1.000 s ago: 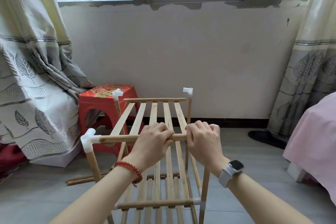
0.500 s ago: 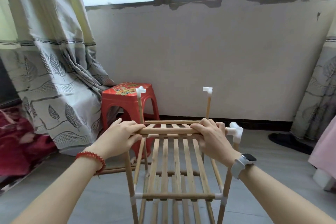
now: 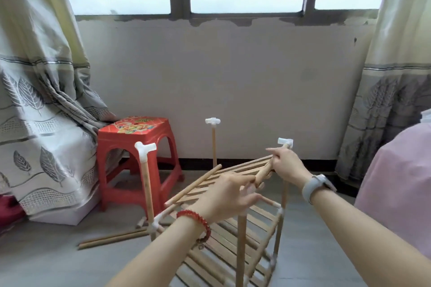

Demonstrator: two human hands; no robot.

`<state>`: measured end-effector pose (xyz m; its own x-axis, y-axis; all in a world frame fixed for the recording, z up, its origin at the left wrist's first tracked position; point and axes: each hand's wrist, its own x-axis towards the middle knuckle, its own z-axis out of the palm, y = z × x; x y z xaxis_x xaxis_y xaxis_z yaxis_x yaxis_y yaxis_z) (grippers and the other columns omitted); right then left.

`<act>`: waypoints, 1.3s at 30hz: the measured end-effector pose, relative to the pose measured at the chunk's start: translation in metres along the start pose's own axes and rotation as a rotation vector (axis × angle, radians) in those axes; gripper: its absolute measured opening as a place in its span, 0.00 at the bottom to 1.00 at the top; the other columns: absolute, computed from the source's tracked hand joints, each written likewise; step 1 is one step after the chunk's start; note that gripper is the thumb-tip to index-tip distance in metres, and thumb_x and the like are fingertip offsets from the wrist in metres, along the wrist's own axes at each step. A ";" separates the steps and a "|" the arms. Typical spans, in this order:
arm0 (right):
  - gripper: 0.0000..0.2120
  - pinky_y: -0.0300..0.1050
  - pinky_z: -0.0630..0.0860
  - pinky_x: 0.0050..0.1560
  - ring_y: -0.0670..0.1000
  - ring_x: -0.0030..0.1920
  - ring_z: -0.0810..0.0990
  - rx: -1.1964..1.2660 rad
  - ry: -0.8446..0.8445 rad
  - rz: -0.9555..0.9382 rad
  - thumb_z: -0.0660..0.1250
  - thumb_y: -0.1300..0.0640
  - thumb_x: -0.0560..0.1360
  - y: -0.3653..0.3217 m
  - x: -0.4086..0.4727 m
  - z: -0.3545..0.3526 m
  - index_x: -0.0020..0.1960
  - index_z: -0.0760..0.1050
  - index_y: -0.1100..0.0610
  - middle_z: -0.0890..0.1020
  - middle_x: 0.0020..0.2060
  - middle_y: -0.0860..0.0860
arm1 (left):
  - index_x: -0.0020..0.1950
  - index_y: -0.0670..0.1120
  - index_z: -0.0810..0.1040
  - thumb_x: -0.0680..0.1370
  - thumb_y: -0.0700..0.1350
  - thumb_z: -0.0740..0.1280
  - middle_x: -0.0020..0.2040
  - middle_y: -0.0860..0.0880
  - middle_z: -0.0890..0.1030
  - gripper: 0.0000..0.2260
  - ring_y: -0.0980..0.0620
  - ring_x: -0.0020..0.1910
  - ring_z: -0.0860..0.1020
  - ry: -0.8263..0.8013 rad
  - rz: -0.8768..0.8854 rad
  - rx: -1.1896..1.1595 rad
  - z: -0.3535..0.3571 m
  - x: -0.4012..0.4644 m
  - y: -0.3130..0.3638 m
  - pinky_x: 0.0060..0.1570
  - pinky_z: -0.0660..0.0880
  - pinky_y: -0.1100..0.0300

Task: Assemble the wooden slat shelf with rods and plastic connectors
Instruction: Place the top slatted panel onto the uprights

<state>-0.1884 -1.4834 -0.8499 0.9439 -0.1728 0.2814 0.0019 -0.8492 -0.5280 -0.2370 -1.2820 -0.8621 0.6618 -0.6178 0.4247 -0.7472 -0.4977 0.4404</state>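
I hold the upper slat panel [image 3: 235,176] tilted above the half-built frame, which stands on the floor in front of the red stool [image 3: 137,147]. My right hand [image 3: 288,166] is wrapped round the panel's end rod [image 3: 264,171] near a white connector [image 3: 285,141]; my left hand [image 3: 227,196] touches the same rod lower down, fingers mostly straight. The panel looks light and stiff, though thin slats may flex. I judge the end rods the safest grip, and the 3 connector-topped posts wobbly.
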 end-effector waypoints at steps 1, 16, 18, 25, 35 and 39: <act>0.17 0.37 0.69 0.56 0.55 0.62 0.74 0.130 -0.001 -0.013 0.55 0.63 0.79 -0.007 -0.004 -0.005 0.64 0.75 0.56 0.79 0.59 0.55 | 0.60 0.51 0.79 0.76 0.54 0.67 0.56 0.52 0.81 0.15 0.57 0.56 0.76 -0.039 -0.015 -0.030 0.002 0.003 0.001 0.59 0.65 0.72; 0.09 0.48 0.66 0.46 0.58 0.48 0.76 -0.658 -0.317 -0.471 0.55 0.53 0.81 -0.133 -0.073 0.027 0.46 0.71 0.54 0.76 0.44 0.53 | 0.50 0.39 0.79 0.74 0.36 0.66 0.51 0.41 0.75 0.06 0.42 0.51 0.74 0.589 -0.427 0.394 -0.065 -0.069 -0.107 0.51 0.73 0.47; 0.07 0.54 0.67 0.52 0.58 0.55 0.74 -0.683 -0.358 -0.516 0.59 0.56 0.79 -0.143 -0.083 0.063 0.52 0.74 0.55 0.78 0.51 0.55 | 0.54 0.38 0.73 0.74 0.36 0.66 0.56 0.39 0.71 0.10 0.40 0.54 0.72 0.702 -0.524 0.284 -0.070 -0.073 -0.119 0.56 0.71 0.47; 0.18 0.55 0.64 0.62 0.58 0.66 0.65 -0.928 -0.481 -0.395 0.55 0.53 0.80 -0.110 -0.067 0.160 0.68 0.68 0.56 0.70 0.64 0.57 | 0.76 0.51 0.51 0.79 0.42 0.63 0.73 0.43 0.56 0.30 0.45 0.68 0.66 0.515 -0.638 -0.127 -0.083 -0.077 -0.153 0.66 0.67 0.48; 0.18 0.49 0.68 0.53 0.57 0.61 0.73 -0.942 -0.507 -0.288 0.49 0.59 0.81 -0.086 -0.047 0.198 0.69 0.67 0.58 0.71 0.64 0.59 | 0.73 0.56 0.59 0.83 0.48 0.55 0.57 0.47 0.77 0.18 0.53 0.47 0.80 0.433 -0.567 -0.254 -0.091 -0.048 -0.178 0.54 0.76 0.53; 0.16 0.47 0.69 0.48 0.55 0.57 0.75 -0.783 -0.432 -0.323 0.52 0.61 0.80 -0.086 -0.050 0.177 0.67 0.68 0.59 0.70 0.62 0.58 | 0.69 0.55 0.66 0.82 0.50 0.56 0.56 0.47 0.74 0.15 0.55 0.44 0.82 0.466 -0.537 -0.220 -0.087 -0.063 -0.167 0.43 0.75 0.64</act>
<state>-0.1778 -1.3133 -0.9603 0.9772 0.1952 -0.0837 0.2103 -0.9439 0.2545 -0.1493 -1.1068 -0.8934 0.9262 0.0227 0.3764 -0.3168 -0.4947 0.8093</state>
